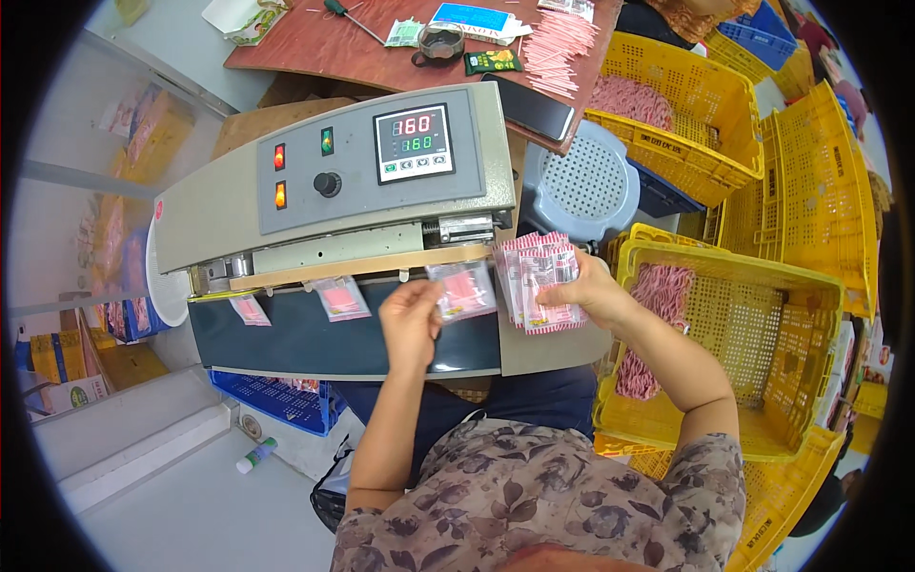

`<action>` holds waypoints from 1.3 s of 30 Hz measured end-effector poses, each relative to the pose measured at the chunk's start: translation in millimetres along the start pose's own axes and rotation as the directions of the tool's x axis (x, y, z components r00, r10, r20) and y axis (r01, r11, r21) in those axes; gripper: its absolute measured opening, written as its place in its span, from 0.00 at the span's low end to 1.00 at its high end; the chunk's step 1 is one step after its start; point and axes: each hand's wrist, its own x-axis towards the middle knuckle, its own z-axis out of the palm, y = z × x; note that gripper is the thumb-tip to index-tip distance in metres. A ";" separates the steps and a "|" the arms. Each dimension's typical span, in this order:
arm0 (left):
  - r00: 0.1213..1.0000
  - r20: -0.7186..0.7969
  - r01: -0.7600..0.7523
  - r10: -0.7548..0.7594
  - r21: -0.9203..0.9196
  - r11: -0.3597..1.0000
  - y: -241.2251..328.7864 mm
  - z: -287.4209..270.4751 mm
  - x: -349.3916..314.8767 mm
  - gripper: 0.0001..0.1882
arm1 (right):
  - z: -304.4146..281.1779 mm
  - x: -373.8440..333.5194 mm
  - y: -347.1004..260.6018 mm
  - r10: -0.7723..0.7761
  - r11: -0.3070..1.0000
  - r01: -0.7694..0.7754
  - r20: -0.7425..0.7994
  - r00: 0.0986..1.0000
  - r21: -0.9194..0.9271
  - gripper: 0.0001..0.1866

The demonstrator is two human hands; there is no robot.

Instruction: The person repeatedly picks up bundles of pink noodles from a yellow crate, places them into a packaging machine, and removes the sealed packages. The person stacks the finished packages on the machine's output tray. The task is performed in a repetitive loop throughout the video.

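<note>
A grey band sealer [367, 157] stands in front of me, with a dark conveyor belt [286, 338] along its near side. My left hand [412, 322] is closed in a pinch at the left edge of a clear packet with pink contents [464, 292], whose top edge lies at the sealing band. In my right hand [599, 294] is a fanned stack of pink-and-white striped packets [538, 286], the thumb on top, over the machine's right end. Further left along the belt, a second packet [341, 298] and a third packet [250, 310] hang by their tops from the band.
To my right stand a yellow crate [753, 443] with pink packets inside and another yellow crate [705, 157] behind. A light blue stool [615, 181] is beside the machine. The red table [381, 71] beyond holds a phone [529, 107], a glass cup [440, 45] and pink sticks [560, 50].
</note>
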 end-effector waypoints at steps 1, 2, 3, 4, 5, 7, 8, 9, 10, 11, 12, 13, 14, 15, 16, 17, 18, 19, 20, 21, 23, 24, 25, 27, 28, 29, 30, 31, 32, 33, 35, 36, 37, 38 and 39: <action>0.999 -0.018 -0.046 0.046 0.006 0.999 -1.1 -7.5 0.6 0.03 | -0.6 -1.2 1.3 0.003 1.000 -0.003 0.005 1.000 0.010 0.33; 0.969 -0.127 -0.201 0.212 0.093 0.975 -1.0 -10.0 -1.2 0.04 | -0.9 -0.3 1.2 0.003 1.000 -0.004 0.017 1.000 0.017 0.33; 0.900 -0.218 -0.339 0.377 0.193 0.921 -1.6 -11.7 -3.9 0.04 | -1.5 0.4 1.2 0.003 1.000 -0.003 0.026 1.000 0.023 0.33; 0.866 -0.205 -0.412 0.457 0.227 0.882 -3.3 -10.4 -9.4 0.04 | -2.9 1.2 1.3 0.006 1.000 -0.008 0.043 0.999 0.030 0.33; 0.873 -0.144 -0.434 0.467 0.212 0.876 -3.0 3.2 -17.3 0.05 | -3.6 1.5 2.7 0.014 0.999 -0.016 0.060 0.998 0.036 0.33; 0.971 0.001 -0.234 0.240 0.221 0.947 -16.7 23.2 -22.0 0.06 | -1.0 3.3 4.2 0.008 0.999 -0.012 0.101 0.995 0.041 0.34; 0.991 0.079 -0.123 0.109 0.197 0.973 -21.1 38.5 -19.6 0.06 | -0.7 3.6 5.4 -0.015 0.999 0.010 0.109 0.994 0.048 0.34; 0.986 0.165 -0.007 -0.024 0.182 0.983 -22.1 49.3 -16.1 0.06 | -1.3 3.2 6.1 -0.040 0.998 0.034 0.112 0.993 0.056 0.34; 0.981 0.193 -0.018 -0.011 0.150 0.989 -22.0 49.3 -12.7 0.06 | -2.2 3.8 7.9 -0.067 0.998 0.064 0.112 0.991 0.026 0.34; 0.973 0.230 -0.018 -0.010 0.121 0.993 -25.3 48.7 -9.6 0.06 | -4.7 2.1 13.1 -0.090 0.996 0.091 0.099 0.991 0.000 0.33; 0.964 0.265 -0.016 -0.009 0.091 0.996 -26.9 48.5 -7.4 0.06 | -6.1 -0.1 16.6 -0.114 0.993 0.116 0.087 0.990 -0.026 0.33; 0.961 0.275 -0.048 0.012 0.122 0.991 -26.4 47.7 -6.2 0.06 | -5.6 -2.3 18.3 -0.191 0.971 0.200 0.079 0.978 -0.134 0.33; 0.958 0.283 -0.080 0.033 0.156 0.985 -22.8 47.2 -6.4 0.06 | -4.1 -3.5 21.0 -0.265 0.931 0.277 0.081 0.961 -0.237 0.33; 0.955 0.292 -0.112 0.053 0.189 0.976 -21.6 47.2 -6.8 0.06 | -1.9 -4.8 23.6 -0.336 0.875 0.347 0.091 0.937 -0.339 0.33; 0.958 0.277 -0.134 0.074 0.205 0.970 -24.4 47.2 -8.7 0.06 | 1.9 -8.2 23.9 -0.350 0.866 0.346 0.058 0.935 -0.361 0.33; 0.959 0.275 -0.125 0.068 0.195 0.973 -25.5 46.4 -10.0 0.06 | 1.8 -7.3 25.6 -0.337 0.893 0.330 0.033 0.941 -0.307 0.33; 0.960 0.272 -0.116 0.062 0.185 0.976 -26.6 45.6 -10.9 0.06 | 1.3 -5.5 27.3 -0.322 0.916 0.314 0.010 0.947 -0.251 0.32; 0.961 0.269 -0.107 0.057 0.175 0.979 -27.3 44.6 -11.2 0.06 | 1.2 -4.5 28.7 -0.306 0.935 0.298 -0.012 0.952 -0.194 0.32; 0.963 0.266 -0.095 0.047 0.173 0.980 -27.8 44.7 -10.3 0.06 | 1.7 -5.8 26.5 -0.274 0.946 0.266 -0.016 0.962 -0.187 0.33; 0.964 0.262 -0.084 0.037 0.170 0.982 -28.1 44.9 -8.8 0.05 | 2.2 -7.0 28.0 -0.294 0.939 0.284 -0.024 0.956 -0.193 0.33; 0.964 0.267 -0.065 0.018 0.171 0.983 -27.3 45.4 -6.6 0.05 | 3.0 -10.3 32.5 -0.332 0.925 0.318 -0.036 0.943 -0.209 0.33; 0.961 0.275 -0.058 0.008 0.174 0.983 -26.3 44.9 -5.5 0.05 | 2.4 -10.5 31.3 -0.314 0.934 0.301 -0.036 0.949 -0.195 0.33; 0.959 0.283 -0.051 -0.002 0.177 0.983 -25.2 44.1 -4.1 0.05 | 1.9 -10.7 29.5 -0.294 0.942 0.284 -0.035 0.955 -0.180 0.32; 0.960 0.280 -0.029 -0.021 0.174 0.984 -22.8 39.7 -0.8 0.05 | 2.0 -10.2 30.1 -0.237 0.968 0.233 -0.038 0.971 -0.095 0.32; 0.960 0.277 -0.018 -0.031 0.172 0.985 -21.2 36.2 0.3 0.05 | 1.7 -8.8 30.5 -0.199 0.980 0.198 -0.037 0.979 -0.030 0.31; 0.968 0.249 -0.002 -0.041 0.168 0.986 -17.9 31.5 1.4 0.05 | 1.6 -7.1 30.2 -0.165 0.985 0.166 -0.035 0.986 0.039 0.31; 0.974 0.220 0.014 -0.050 0.163 0.987 -13.5 25.5 2.8 0.04 | 1.1 -7.1 27.2 -0.172 0.983 0.173 -0.018 0.985 0.062 0.30; 0.980 0.191 0.030 -0.060 0.157 0.987 -8.8 18.9 4.4 0.04 | -0.8 -6.0 26.4 -0.146 0.985 0.146 -0.003 0.989 0.097 0.30; 0.984 0.162 0.049 -0.077 0.169 0.984 -4.0 11.2 4.9 0.05 | -3.2 -5.5 25.3 -0.120 0.985 0.117 0.014 0.993 0.130 0.29; 0.986 0.150 0.043 -0.069 0.169 0.985 -1.7 3.2 5.7 0.05 | -4.6 -4.7 24.4 -0.094 0.983 0.088 0.031 0.995 0.163 0.29; 0.998 0.058 -0.022 0.015 0.121 0.992 -0.6 -8.9 4.8 0.05 | -4.4 -4.8 20.5 -0.086 0.985 0.080 0.031 0.996 0.154 0.29; 0.977 -0.126 -0.146 0.171 0.185 0.972 2.2 -3.7 -2.6 0.04 | -4.7 -5.1 18.7 -0.082 0.985 0.076 0.033 0.996 0.153 0.28; 0.890 -0.145 -0.392 0.431 0.238 0.889 -8.2 -9.0 -3.6 0.03 | -6.0 -5.2 17.7 -0.079 0.986 0.073 0.034 0.996 0.152 0.28; 0.886 -0.093 -0.426 0.455 0.225 0.876 -8.0 -2.7 -11.0 0.03 | -7.9 -4.0 17.0 -0.070 0.986 0.063 0.041 0.997 0.152 0.28; 0.877 -0.056 -0.457 0.478 0.213 0.864 -9.6 5.9 -21.3 0.03 | -7.7 -2.3 17.2 -0.053 0.988 0.044 0.060 0.997 0.148 0.28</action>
